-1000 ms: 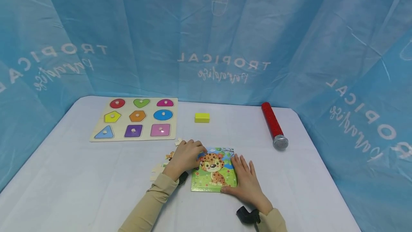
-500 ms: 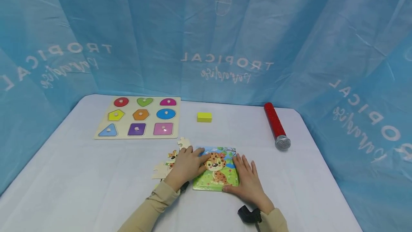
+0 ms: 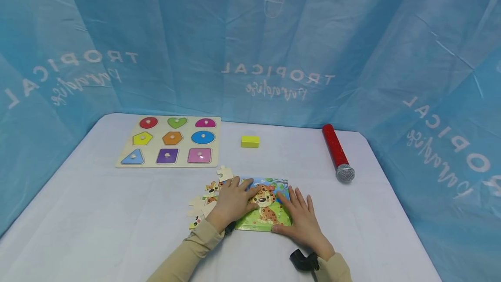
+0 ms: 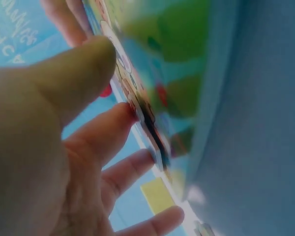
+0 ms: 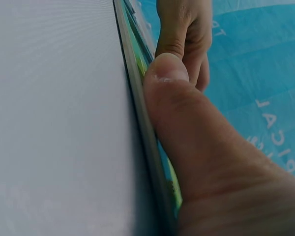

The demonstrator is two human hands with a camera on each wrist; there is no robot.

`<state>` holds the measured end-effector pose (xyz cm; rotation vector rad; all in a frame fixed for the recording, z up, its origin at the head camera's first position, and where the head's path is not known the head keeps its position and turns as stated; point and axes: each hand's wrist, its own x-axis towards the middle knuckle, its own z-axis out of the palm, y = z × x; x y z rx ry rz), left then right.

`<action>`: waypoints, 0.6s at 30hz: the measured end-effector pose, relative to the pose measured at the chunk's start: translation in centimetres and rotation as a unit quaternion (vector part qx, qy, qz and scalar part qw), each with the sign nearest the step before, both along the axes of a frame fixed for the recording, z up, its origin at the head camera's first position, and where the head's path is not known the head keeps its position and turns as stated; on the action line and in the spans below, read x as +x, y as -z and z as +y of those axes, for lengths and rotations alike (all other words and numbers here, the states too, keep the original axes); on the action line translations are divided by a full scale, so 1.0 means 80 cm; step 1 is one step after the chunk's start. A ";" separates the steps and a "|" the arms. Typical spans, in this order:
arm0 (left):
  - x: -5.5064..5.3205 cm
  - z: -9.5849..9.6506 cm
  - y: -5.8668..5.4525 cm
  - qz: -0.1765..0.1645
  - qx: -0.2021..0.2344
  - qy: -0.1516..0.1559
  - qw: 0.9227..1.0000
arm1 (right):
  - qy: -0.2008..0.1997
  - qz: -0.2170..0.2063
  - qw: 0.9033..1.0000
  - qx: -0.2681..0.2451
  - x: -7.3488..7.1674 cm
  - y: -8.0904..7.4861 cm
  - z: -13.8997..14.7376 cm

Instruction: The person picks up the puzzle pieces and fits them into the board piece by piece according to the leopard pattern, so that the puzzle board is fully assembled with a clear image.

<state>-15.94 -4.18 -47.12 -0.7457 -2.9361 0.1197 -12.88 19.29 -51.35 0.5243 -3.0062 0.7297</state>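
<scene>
- The leopard jigsaw board is set flat on the table, near its middle; its lower edge and most of its right side are left uncovered, while its left edge is largely hidden.
- The left edge is overlapped by the left hand, palm down, its fingers spread and relaxed, with thumb and forefinger laid over the picture.
- The right side is braced by the right hand; its fingers are extended, one over the picture, and its thumb is placed at the lower corner.
- Loose jigsaw pieces are crowded just left of the board, partly covered by the left hand and forearm.
- White cloth is left between the board and the yellow block beyond it, and between the right hand and the red microphone, laid near the table's far right corner.
- The peg shape puzzle is placed at the far left.
- "TROPICAL Paradise" is printed repeatedly, mirror-reversed, on the blue curtain.
- By the right wrist camera the board's side edge is shown with the right thumb against it; by the left wrist camera a dark seam is shown beside the left fingertips, too blurred to be read.
</scene>
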 end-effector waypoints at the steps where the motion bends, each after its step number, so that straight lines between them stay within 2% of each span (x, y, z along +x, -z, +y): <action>1: 0.000 -0.001 0.000 0.001 0.000 -0.005 1.000 | -0.004 0.003 1.000 0.002 0.000 -0.001 0.000; 8: 0.007 -0.016 -0.003 0.009 0.012 -0.041 0.999 | -0.011 0.011 1.000 0.015 0.000 -0.003 0.002; 13: 0.008 -0.019 -0.007 -0.002 0.023 -0.032 0.999 | -0.004 0.007 1.000 0.016 0.000 -0.002 0.004; 18: 0.009 -0.019 -0.008 -0.030 0.025 -0.022 0.999 | -0.009 0.011 1.000 0.009 -0.001 0.000 0.002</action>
